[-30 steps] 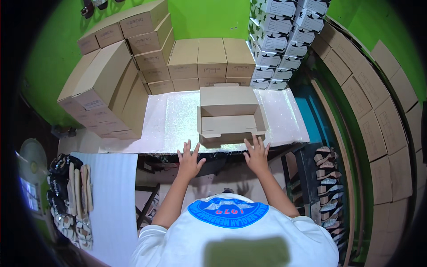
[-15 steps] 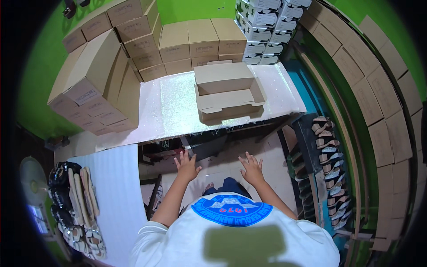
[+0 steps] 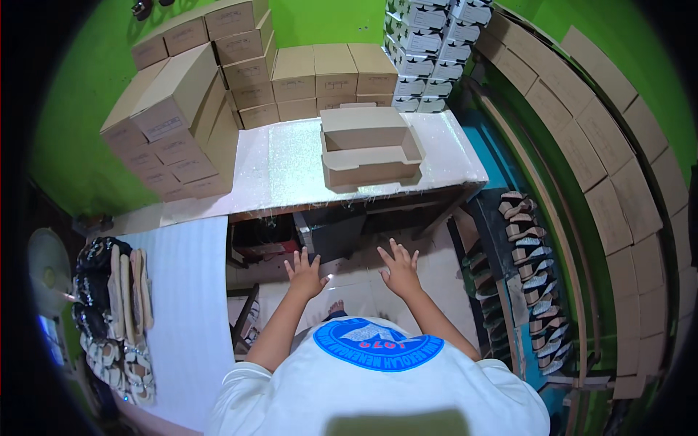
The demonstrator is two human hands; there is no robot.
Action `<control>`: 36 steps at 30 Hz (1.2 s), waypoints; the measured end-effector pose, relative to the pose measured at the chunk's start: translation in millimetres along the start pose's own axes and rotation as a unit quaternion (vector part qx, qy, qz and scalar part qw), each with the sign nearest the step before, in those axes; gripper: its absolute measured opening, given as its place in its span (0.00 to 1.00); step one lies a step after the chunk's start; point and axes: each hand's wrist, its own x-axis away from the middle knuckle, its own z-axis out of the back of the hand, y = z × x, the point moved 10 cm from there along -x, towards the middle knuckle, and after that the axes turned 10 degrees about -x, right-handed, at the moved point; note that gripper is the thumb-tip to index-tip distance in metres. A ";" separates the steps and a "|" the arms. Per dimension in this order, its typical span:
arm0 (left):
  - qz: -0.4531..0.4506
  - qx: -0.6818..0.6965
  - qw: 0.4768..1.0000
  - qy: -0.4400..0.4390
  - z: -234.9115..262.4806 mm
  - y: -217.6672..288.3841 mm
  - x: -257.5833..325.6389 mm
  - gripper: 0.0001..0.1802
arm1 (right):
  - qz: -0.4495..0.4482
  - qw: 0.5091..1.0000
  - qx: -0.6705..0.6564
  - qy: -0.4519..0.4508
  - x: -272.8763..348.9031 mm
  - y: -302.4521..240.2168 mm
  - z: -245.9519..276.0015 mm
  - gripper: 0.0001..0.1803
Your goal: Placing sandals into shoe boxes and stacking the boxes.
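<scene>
Brown cardboard box [image 3: 367, 175]: stands open on the glittery white tabletop [image 3: 291, 156], near its front edge. Left to right, findings follow. Shoes [image 3: 109, 320] lie along a side surface; closed brown cartons [image 3: 166, 109] are stacked beyond them. Left hand [image 3: 305, 279]: empty, fingers spread, over the floor short of the table, touching nothing. The box itself: walls up, so forming appears done; lid on the far side, leaning back, not yet closed. No contents show, though the near wall hides part of its floor; filling and closing are judged outstanding. Its long axis runs left to right, roughly along the table's front edge; the opening faces up, the low notched wall towards the person. Right hand [image 3: 400, 276]: likewise empty and spread, apart from the box. Star-patterned boxes [image 3: 416, 64] rise behind; a row of shoes [image 3: 534, 280] stands farther right.
</scene>
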 end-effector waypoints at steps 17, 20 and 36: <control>-0.007 0.001 1.000 0.003 -62.3 21.2 178.9 0.41 | -0.008 0.999 0.003 -0.044 176.0 -45.4 -42.9 0.34; 0.004 0.019 1.000 0.009 -56.9 10.7 198.7 0.40 | 0.004 0.999 0.005 -0.032 185.2 -59.2 -44.0 0.33; 0.019 0.013 0.997 0.072 -44.6 -135.7 318.3 0.38 | 0.012 1.000 -0.010 -0.023 218.2 -227.1 -102.2 0.33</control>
